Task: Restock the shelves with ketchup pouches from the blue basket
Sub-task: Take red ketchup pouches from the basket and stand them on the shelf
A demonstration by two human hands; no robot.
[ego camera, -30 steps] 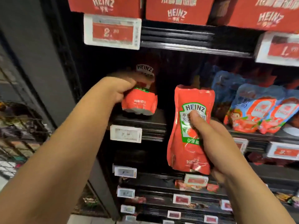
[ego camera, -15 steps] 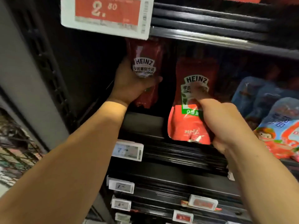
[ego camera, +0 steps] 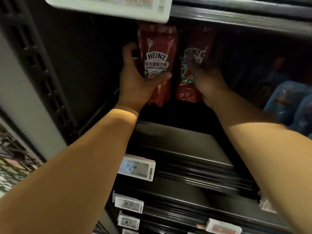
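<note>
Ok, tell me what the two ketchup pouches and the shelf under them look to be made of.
Left ketchup pouch: looks like flexible glossy plastic film; it creases and catches glints where the left hand grips it.
Right ketchup pouch: seemingly the same soft printed film, wrinkled under the right hand; too dim for certainty.
Shelf: probably dark painted metal, flat with a dull sheen.
</note>
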